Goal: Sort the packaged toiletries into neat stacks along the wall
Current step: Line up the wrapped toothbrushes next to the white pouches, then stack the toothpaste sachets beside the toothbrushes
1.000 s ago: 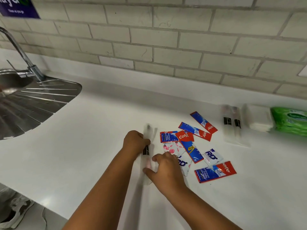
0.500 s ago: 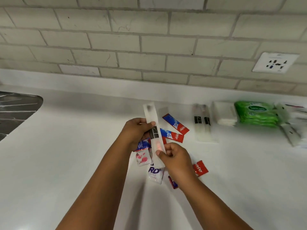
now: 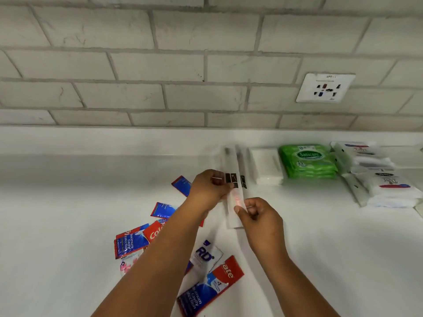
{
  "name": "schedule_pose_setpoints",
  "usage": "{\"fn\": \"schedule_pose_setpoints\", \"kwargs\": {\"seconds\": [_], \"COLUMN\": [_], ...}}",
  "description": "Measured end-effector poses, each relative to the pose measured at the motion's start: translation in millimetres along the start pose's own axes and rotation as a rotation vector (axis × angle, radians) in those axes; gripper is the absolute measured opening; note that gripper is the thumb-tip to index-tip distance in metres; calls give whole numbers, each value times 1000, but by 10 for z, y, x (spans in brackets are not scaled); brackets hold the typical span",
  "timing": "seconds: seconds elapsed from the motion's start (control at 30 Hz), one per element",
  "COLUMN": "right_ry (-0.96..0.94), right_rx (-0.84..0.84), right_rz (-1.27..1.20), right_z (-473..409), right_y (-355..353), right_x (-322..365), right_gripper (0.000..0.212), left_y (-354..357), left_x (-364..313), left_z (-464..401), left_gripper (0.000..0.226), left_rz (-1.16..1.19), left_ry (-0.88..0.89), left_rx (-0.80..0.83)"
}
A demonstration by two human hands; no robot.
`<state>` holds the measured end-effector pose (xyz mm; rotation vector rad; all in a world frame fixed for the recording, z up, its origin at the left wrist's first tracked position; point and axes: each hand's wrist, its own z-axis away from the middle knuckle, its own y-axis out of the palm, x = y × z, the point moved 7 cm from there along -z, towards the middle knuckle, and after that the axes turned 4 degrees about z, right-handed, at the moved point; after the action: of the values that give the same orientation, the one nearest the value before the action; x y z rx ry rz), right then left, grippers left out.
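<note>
Both hands carried packet (image 3: 234, 197) rightward to the wall stack (image 3: 231, 156); left grip (image 3: 211, 187) pinches its middle, right grip (image 3: 258, 216) its near end. Bare worktop (image 3: 332, 236) right of grip.

A white counter (image 3: 68, 202) runs below a grey brick-tiled wall (image 3: 160, 65); a white socket plate (image 3: 325, 87) sits on the wall.

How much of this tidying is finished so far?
Roughly half, I'd guess. Along the wall, the white packs, green wipes and soap packs already sit stacked. Left hand and right hand hold a clear toothbrush packet over its pile. The toothpaste sachets remain scattered.
</note>
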<state>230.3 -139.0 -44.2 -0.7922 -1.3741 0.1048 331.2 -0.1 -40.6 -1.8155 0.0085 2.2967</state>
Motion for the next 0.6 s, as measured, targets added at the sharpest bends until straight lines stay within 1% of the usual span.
{"fn": "schedule_pose_setpoints", "kwargs": {"seconds": [0.1,0.2,0.37,0.6], "right_ry": [-18,-47,-92,-156], "right_rx": [-29,-22,-23,-51], "right_rz": [78,186,287,368], "right_z": [-148,-221,-278,-241], "right_y": [9,46,109,93], "right_x": [-80,-105,-144,-85], "right_gripper": [18,26,34,36], "left_y": [120,194,203,139], "left_x": [-37,-32,27,-1], "left_z": [-173,-263,-305,-282], "left_gripper": [32,31,28,22], "left_rz": [-197,-299,-380,-431], "left_ry": [58,82,83,123], "left_rx": [-43,-97,-169,-197]}}
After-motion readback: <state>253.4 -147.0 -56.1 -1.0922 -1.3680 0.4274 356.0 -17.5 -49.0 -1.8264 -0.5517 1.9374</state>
